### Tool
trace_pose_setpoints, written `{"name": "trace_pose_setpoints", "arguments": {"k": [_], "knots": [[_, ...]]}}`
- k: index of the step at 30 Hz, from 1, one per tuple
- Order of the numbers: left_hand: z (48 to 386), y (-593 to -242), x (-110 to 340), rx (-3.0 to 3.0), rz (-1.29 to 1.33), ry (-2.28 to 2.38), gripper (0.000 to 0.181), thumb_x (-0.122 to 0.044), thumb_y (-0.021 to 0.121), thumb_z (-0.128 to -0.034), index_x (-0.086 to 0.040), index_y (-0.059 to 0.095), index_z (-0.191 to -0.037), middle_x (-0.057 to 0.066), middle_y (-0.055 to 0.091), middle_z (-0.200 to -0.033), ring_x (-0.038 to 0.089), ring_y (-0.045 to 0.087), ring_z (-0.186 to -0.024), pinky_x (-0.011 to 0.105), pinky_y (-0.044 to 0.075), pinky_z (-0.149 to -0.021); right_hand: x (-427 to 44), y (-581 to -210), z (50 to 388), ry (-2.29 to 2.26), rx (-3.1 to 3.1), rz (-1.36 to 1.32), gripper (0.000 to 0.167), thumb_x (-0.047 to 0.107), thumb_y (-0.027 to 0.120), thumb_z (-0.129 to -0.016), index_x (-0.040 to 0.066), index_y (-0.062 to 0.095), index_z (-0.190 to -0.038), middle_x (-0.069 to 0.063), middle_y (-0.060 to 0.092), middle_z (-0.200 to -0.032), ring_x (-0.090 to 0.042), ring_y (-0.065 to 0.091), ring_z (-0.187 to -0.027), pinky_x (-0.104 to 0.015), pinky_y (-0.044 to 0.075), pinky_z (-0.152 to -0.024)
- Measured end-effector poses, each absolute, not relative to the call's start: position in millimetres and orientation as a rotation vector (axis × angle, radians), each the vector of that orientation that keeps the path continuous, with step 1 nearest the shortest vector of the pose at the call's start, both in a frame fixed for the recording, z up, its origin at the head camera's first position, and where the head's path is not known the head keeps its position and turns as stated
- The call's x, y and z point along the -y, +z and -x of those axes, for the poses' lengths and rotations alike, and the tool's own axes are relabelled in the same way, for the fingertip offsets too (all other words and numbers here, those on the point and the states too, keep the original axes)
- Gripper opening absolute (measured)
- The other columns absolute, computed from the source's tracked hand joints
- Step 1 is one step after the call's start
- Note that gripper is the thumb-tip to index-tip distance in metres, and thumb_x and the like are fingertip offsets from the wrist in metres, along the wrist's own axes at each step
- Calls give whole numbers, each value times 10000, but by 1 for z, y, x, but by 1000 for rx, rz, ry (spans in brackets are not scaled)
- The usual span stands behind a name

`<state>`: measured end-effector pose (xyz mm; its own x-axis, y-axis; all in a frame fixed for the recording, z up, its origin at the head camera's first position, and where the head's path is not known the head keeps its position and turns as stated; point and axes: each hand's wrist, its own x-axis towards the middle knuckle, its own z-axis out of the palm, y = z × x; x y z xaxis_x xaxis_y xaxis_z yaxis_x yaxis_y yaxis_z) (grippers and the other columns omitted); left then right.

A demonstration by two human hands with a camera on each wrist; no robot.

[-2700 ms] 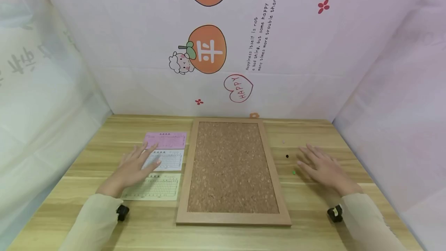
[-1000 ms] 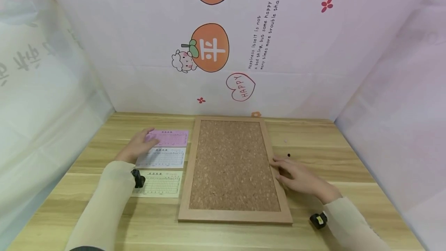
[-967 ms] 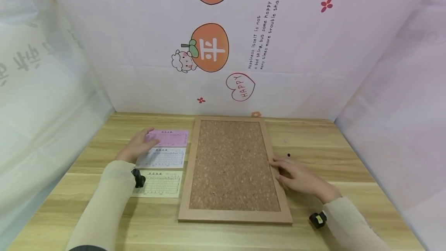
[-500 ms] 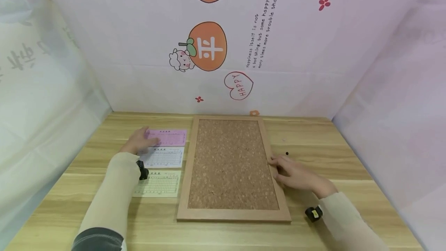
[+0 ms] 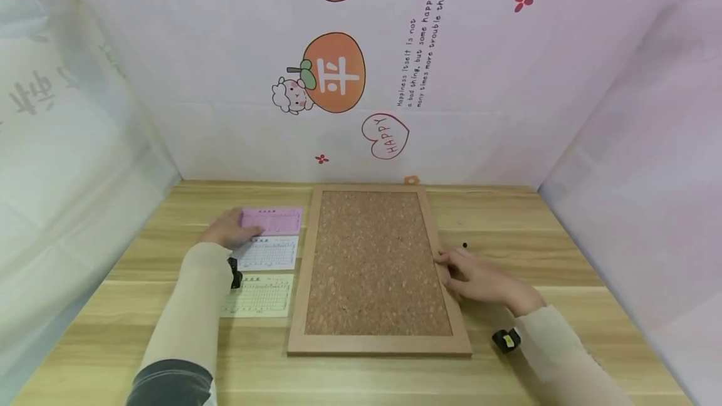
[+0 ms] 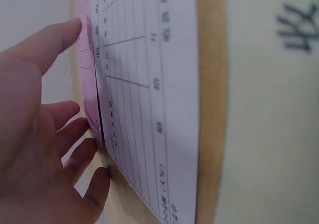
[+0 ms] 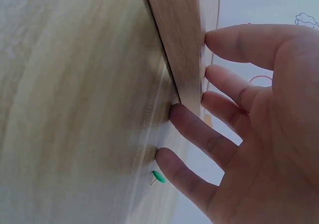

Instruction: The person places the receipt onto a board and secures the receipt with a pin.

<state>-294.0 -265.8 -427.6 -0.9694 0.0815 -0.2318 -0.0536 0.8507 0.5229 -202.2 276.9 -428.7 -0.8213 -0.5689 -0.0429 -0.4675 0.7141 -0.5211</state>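
In the head view my left hand (image 5: 230, 229) is at the left end of the pink form slip (image 5: 276, 221). Seen from the left wrist, its thumb (image 6: 70, 32) touches the pink paper and the other fingers lie spread at the slip's edge. A white slip (image 5: 271, 252) and a pale green slip (image 5: 262, 296) lie below the pink one. My right hand (image 5: 482, 277) rests on the right side of the wood-framed cork board (image 5: 378, 262). Several of its fingertips touch the frame; others touch the table. A green push pin (image 7: 158, 176) lies beside them, hidden in the head view.
A black pin (image 5: 465, 245) and a small pinkish pin (image 5: 459, 222) lie right of the board, beyond my right hand. The wooden table (image 5: 242, 368) ends against a printed white curtain (image 5: 479, 93) at the back, with pale curtains on both sides.
Both hands have moved inward from above the table: the left to the pink slip, the right to the board's frame. Over the last second they shift only slightly; the slips stay in place.
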Motion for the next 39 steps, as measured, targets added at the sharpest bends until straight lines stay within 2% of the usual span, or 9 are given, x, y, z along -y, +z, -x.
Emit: {"name": "trace_pose_setpoints", "arguments": {"k": [2, 8, 16, 23, 31, 39], "knots": [[289, -423, 261, -2802, -9, 716, 870, -433, 545, -999, 156, 162, -1512, 396, 137, -1542, 592, 119, -1403, 661, 124, -1123, -277, -429, 202, -734, -2720, 824, 439, 149, 595, -1001, -8, 496, -1398, -240, 397, -1491, -444, 409, -1339, -584, 370, -1053], [283, -418, 253, -2818, 30, 660, 833, -436, 531, -1008, 135, 200, -1516, 385, 117, -1552, 623, 84, -1389, 698, 134, -1098, -277, -430, 203, -735, -2725, 829, 414, 133, 598, -995, -7, 508, -1374, -241, 404, -1483, -436, 422, -1334, -578, 378, -1048], [289, -425, 253, -2842, 98, 714, 780, -398, 605, -986, 105, 301, -1499, 400, 242, -1498, 583, 267, -1336, 684, 273, -1057, -275, -427, 204, -750, -2732, 855, 377, 156, 606, -997, 1, 523, -1331, -249, 428, -1453, -451, 431, -1320, -589, 384, -1035], [299, -436, 255, -2880, 135, 721, 784, -388, 655, -955, 76, 325, -1493, 412, 271, -1450, 564, 327, -1270, 693, 336, -1002, -274, -428, 204, -728, -2743, 831, 387, 166, 600, -1003, 6, 516, -1345, -243, 420, -1466, -446, 414, -1339, -587, 368, -1052], [302, -439, 257, -2927, 151, 799, 826, -348, 735, -898, 85, 328, -1472, 405, 398, -1332, 537, 408, -1197, 670, 359, -992, -274, -428, 204, -735, -2738, 829, 392, 166, 597, -1005, 0, 513, -1349, -249, 412, -1468, -452, 432, -1322, -594, 379, -1039], [304, -441, 257, -2959, 105, 930, 910, -274, 805, -845, 70, 282, -1506, 381, 443, -1330, 518, 465, -1185, 657, 349, -1022, -275, -433, 203, -754, -2739, 828, 399, 181, 592, -1010, -2, 510, -1355, -247, 404, -1476, -449, 429, -1325, -596, 370, -1046]]}}
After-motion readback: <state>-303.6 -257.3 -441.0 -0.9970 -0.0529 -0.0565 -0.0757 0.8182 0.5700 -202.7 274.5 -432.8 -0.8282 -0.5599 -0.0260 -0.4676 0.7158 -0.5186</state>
